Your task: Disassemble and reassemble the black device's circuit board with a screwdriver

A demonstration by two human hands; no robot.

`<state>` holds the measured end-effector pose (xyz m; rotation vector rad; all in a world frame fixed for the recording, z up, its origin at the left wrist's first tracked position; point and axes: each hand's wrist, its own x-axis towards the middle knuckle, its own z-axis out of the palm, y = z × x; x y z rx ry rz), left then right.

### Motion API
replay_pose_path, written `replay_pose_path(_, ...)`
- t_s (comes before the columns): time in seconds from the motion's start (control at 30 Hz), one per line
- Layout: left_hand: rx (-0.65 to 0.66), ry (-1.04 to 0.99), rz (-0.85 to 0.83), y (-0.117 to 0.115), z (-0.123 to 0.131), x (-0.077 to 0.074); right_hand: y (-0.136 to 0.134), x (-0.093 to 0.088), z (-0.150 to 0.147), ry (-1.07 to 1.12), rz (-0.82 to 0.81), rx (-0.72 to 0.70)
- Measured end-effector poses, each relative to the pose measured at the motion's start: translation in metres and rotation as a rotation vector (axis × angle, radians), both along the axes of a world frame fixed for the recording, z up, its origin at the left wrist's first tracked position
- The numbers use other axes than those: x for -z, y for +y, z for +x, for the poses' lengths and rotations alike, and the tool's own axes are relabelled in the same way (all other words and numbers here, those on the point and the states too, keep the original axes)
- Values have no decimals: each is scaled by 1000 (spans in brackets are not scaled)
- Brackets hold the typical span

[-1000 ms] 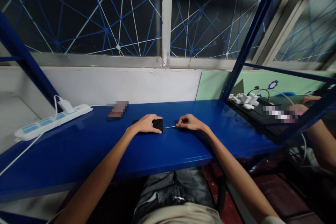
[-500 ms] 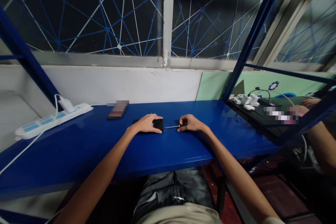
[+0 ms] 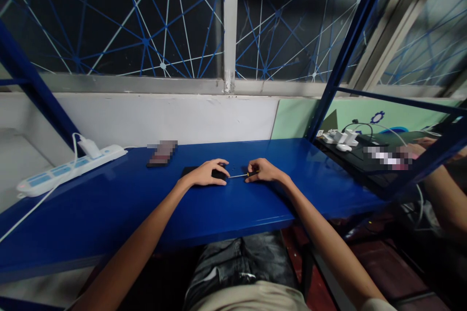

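Note:
My left hand (image 3: 206, 174) is closed around a flat black object (image 3: 218, 174) low over the blue table, thumb on the near side and fingers on the far side. Much of that object is covered by the hand, so its kind is unclear. In my right hand (image 3: 265, 171) is a screwdriver (image 3: 239, 176) with a thin metal shaft and a black and yellow handle, pinched between thumb and fingers. Its shaft points left, and the tip is at the right end of the black object. Whether the tip touches it I cannot tell.
A partly blurred-out phone-like item (image 3: 160, 155) lies at the table's back left. Along the left edge runs a white power strip (image 3: 69, 170) with a plug and cable. The blue table (image 3: 233, 209) meets a frame post on the right, past which another person's arm (image 3: 440, 182) and white chargers (image 3: 343, 139) show.
The screwdriver tip has come closer to the black object's right end. My left fingers have shifted a little to the right along the object. The view has moved slightly.

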<state>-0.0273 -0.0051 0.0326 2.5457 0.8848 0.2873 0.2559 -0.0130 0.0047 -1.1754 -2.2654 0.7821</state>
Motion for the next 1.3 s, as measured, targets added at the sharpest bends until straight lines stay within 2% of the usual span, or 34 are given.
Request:
replay_pose_path(0.17, 10, -38, -1, 0, 1, 2, 0, -1, 1, 15, -5, -4)
replay_pose_path(0.7, 0, 13, -38, -2, 2, -2, -1, 1, -1, 23, -10, -28)
replay_pose_path(0.9, 0, 6, -32, -2, 2, -2, -3, -2, 0, 37, -63, -24)
replay_pose_path(1.03, 3, 15, -33, -1, 2, -1, -1, -3, 3, -21, -40, -30)
replay_pose_path(1.3, 9, 19, -9, -1, 2, 0, -1, -1, 1, 6, -2, 7)
